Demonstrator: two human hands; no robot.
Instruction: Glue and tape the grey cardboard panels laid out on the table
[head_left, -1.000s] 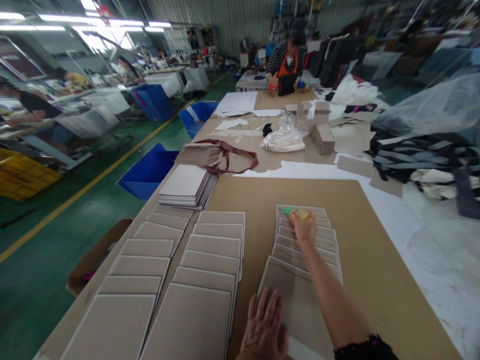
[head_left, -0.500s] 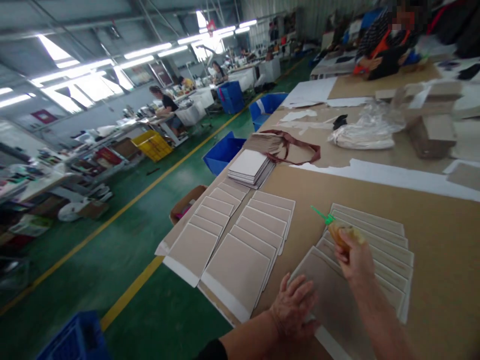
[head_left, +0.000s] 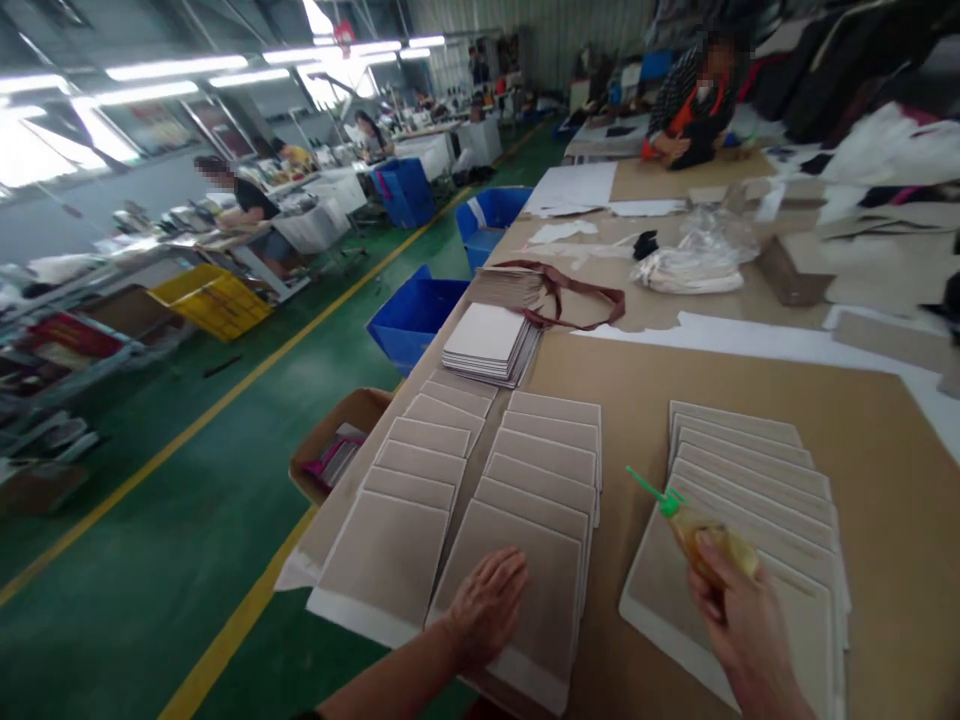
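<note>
left hand — fingers spread flat on board | right hand — fingers gripping glue bottle

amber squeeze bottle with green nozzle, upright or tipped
Tipped: the amber squeeze bottle lies slanted in the right hand, its green nozzle pointing sideways to the left.

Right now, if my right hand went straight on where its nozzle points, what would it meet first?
Likely the middle row of grey boards, across a bare strip of brown sheet; how high the bottle nozzle rides is unclear.
</note>
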